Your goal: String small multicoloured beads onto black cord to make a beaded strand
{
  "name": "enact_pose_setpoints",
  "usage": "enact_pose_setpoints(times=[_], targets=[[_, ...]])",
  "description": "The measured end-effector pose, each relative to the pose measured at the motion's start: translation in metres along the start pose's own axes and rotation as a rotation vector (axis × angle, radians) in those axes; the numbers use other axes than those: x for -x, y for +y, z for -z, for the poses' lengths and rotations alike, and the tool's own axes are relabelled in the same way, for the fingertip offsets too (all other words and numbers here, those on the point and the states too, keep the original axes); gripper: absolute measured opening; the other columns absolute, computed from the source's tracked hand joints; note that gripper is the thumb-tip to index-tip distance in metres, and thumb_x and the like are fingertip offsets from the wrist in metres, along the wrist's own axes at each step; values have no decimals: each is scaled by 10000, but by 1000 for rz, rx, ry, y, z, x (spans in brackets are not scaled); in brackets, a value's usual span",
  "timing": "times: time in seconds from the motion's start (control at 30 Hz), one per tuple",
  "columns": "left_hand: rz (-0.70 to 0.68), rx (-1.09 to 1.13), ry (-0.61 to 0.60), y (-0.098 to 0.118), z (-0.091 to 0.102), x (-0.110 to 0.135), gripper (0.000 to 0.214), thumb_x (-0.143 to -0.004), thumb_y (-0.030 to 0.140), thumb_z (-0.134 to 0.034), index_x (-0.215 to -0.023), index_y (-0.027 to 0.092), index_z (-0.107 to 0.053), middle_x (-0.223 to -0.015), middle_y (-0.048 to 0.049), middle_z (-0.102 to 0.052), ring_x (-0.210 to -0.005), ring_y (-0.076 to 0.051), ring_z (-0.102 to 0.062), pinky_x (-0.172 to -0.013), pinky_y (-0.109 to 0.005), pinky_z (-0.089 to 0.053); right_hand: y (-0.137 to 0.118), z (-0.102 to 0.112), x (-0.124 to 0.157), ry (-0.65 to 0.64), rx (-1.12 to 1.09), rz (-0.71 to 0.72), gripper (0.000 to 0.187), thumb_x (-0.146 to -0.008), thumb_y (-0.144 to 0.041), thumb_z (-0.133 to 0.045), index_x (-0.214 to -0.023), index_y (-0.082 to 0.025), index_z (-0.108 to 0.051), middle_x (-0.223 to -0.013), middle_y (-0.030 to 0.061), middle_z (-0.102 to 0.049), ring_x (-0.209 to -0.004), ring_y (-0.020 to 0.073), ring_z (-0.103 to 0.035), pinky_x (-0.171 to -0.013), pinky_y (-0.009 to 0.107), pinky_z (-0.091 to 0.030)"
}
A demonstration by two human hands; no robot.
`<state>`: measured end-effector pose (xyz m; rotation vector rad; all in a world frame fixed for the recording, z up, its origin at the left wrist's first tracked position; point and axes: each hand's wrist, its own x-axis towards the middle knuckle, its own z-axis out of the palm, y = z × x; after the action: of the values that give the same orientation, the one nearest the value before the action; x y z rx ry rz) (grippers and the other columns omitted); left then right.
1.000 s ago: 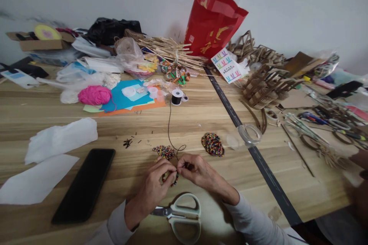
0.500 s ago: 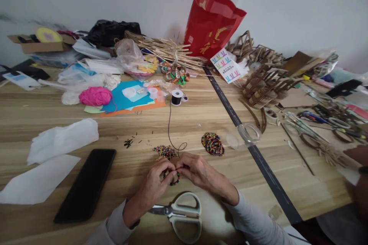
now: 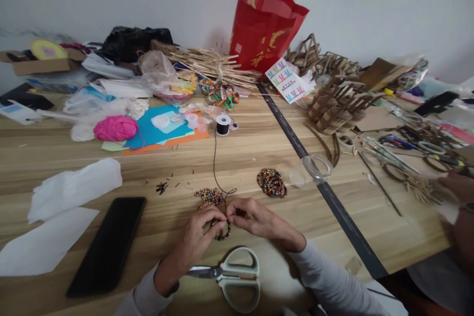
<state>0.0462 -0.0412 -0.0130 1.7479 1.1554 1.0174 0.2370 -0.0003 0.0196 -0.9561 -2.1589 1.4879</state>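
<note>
Low in the middle of the head view, my left hand is closed in a pinch on a small loop of multicoloured beads, a beaded bracelet. My right hand meets it fingertip to fingertip, pinching the black cord at the top of the loop. That cord runs back to a white spool; the fingers hide where it joins the beads. Loose beads lie just beyond my left hand. A heap of beaded bracelets is beyond my right one. Pale-handled scissors rest below both hands.
A black phone and white paper sheets lie at left. Pink yarn, blue paper and a red bag are farther back. Small woven baskets and a tape roll sit right, near another person's hand.
The camera view has shifted slightly. My right hand's fingers are drawn in more tightly at the top of the bracelet, while my left hand keeps its pinch.
</note>
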Motion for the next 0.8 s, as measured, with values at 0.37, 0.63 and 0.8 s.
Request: enact_pose_setpoints(times=[0.37, 0.63, 0.8], targets=[[-13, -30, 67, -2, -4, 3, 72, -749, 169, -680, -698, 164, -630, -664, -24, -654, -666, -182, -614, -664, -292, -475, 12, 0, -8, -37, -293, -14, 243, -846, -359, -570, -751, -136, -550, -717, -11, -489, -642, 99, -405, -590, 219, -305], [-172, -104, 80, -3, -6, 4, 134, -843, 103, -589, -722, 157, -603, -688, -24, -635, -683, -157, -592, -687, -279, -465, 8, -4, -6, -21, -294, -25, 204, -846, -323, -565, -761, -141, -529, -659, -30, -454, -596, 89, -378, -556, 209, -295], [-257, -224, 61, -1, -6, 6, 140, -889, 94, -535, -782, 156, -601, -749, -40, -642, -737, -165, -579, -723, -293, -457, 8, -5, -6, 2, -257, -28, 165, -833, -274, -561, -746, -136, -542, -657, -30, -463, -595, 85, -382, -551, 204, -301]])
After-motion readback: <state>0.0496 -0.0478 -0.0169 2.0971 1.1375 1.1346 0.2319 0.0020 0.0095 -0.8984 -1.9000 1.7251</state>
